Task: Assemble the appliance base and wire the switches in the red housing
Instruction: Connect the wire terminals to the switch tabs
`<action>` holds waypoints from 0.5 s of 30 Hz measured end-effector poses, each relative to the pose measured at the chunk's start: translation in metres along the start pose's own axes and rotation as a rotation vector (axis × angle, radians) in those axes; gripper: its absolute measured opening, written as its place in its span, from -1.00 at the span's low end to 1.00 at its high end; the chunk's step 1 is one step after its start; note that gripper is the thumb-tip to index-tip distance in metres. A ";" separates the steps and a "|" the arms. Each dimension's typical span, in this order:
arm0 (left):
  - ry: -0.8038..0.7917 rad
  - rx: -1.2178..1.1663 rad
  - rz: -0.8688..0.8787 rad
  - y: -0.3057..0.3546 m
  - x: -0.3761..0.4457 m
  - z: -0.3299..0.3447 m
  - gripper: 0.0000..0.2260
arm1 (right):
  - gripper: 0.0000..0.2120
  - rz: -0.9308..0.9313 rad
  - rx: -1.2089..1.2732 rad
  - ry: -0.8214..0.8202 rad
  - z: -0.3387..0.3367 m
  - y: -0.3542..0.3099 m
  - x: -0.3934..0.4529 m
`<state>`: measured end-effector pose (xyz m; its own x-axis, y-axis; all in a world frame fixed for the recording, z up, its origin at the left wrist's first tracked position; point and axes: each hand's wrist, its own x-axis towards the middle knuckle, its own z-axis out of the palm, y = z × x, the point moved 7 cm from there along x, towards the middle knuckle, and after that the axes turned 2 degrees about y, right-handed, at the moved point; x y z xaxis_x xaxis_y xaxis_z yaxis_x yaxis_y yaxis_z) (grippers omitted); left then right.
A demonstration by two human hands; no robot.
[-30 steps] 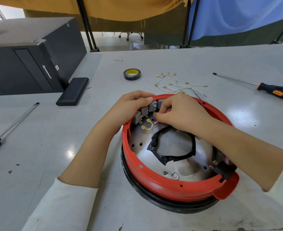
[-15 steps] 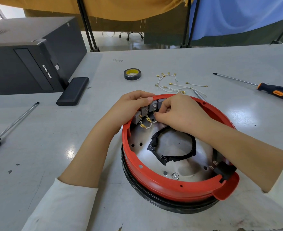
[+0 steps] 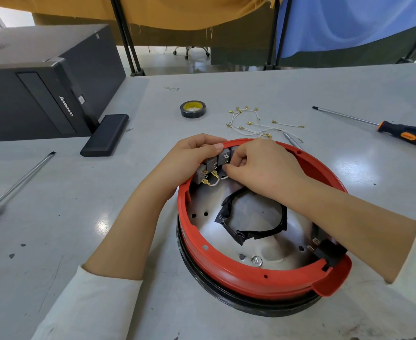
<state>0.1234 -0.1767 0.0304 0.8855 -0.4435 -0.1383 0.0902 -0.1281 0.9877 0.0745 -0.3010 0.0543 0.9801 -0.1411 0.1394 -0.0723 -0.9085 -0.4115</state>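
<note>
A round red housing [image 3: 251, 278] sits on a black base ring [image 3: 251, 306], with a shiny metal plate [image 3: 258, 209] inside and a loop of black tape on it. Several grey switches [image 3: 211, 164] line the far inner wall. My left hand [image 3: 192, 159] grips the red rim and the switches from outside, thumb on top. My right hand [image 3: 258, 165] reaches into the housing and pinches a short white wire [image 3: 214, 183] with brass terminals at the switch lugs. A black connector block [image 3: 327, 250] sits at the near right rim.
Loose white wires with brass terminals [image 3: 258, 123] lie behind the housing, next to a roll of black tape [image 3: 193, 109]. An orange-handled screwdriver [image 3: 383, 125] lies at right, another screwdriver [image 3: 18, 182] at left. A black computer case [image 3: 37, 89] and a black slab [image 3: 105, 138] stand far left.
The short white wire's brass terminals have moved up closer to the switch lugs under my right fingers. Both hands stay in place at the far wall.
</note>
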 end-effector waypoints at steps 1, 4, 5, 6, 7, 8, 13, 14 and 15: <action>0.001 0.000 -0.002 0.000 0.000 0.000 -0.80 | -0.82 -0.011 -0.010 -0.005 0.000 0.000 0.000; 0.000 0.001 -0.001 0.000 0.000 0.000 -0.80 | -0.82 -0.069 -0.024 -0.032 -0.001 -0.001 -0.002; -0.001 0.001 0.001 0.000 0.000 0.000 -0.81 | -0.83 -0.090 -0.005 -0.060 -0.001 -0.001 -0.002; 0.000 0.003 0.002 0.000 -0.001 0.000 -0.81 | -0.86 -0.113 0.020 -0.094 0.000 -0.001 -0.003; 0.001 0.005 0.002 0.000 -0.001 -0.001 -0.81 | -0.90 -0.135 0.041 -0.127 0.002 -0.001 -0.004; 0.002 0.005 0.001 0.000 -0.001 -0.001 -0.81 | -0.93 -0.153 0.053 -0.151 0.003 0.000 -0.004; -0.002 0.011 -0.005 -0.001 -0.001 0.000 -0.81 | -0.92 -0.187 -0.002 -0.109 0.001 0.005 -0.001; -0.001 0.012 -0.006 -0.001 0.000 -0.001 -0.82 | -0.92 -0.198 -0.032 -0.085 0.000 0.005 0.000; 0.000 0.009 -0.007 -0.001 0.000 -0.001 -0.82 | -0.92 -0.211 -0.068 -0.059 -0.002 0.004 0.000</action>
<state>0.1234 -0.1757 0.0296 0.8847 -0.4429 -0.1452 0.0921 -0.1393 0.9860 0.0740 -0.3057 0.0541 0.9837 0.0764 0.1626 0.1254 -0.9400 -0.3172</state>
